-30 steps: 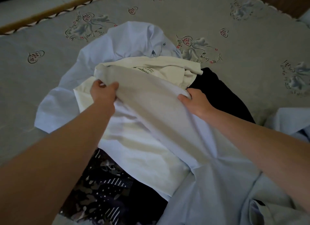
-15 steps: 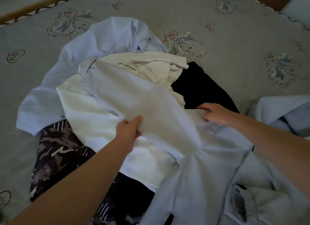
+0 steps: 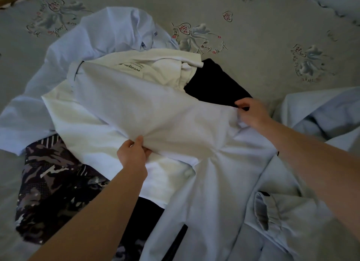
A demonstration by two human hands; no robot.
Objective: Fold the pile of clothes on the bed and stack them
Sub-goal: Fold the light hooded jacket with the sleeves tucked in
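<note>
A pale blue long-sleeved shirt [image 3: 204, 182] lies across the pile, one sleeve [image 3: 140, 105] stretched up to the left over the other clothes. My left hand [image 3: 132, 153] pinches the lower edge of that sleeve. My right hand [image 3: 251, 114] grips the shirt's cloth near the shoulder, at the right of the pile. Under the sleeve lies a cream-white T-shirt [image 3: 81, 128] with printed text near its collar. A black garment [image 3: 214, 83] shows behind it, a camouflage-patterned garment [image 3: 50, 182] lies at lower left, and another pale blue shirt [image 3: 109, 30] is spread at the back.
The grey bedspread [image 3: 263, 27] with flower and heart prints stretches around the pile. More pale blue cloth [image 3: 321, 112] is bunched at the right edge. A buttoned cuff [image 3: 263, 212] lies at lower right. The bed's edge runs along the top left corner.
Both hands slid back toward me along the sleeve: the left from the far cuff end to its lower edge, the right out to the shoulder. The camouflage garment came into view.
</note>
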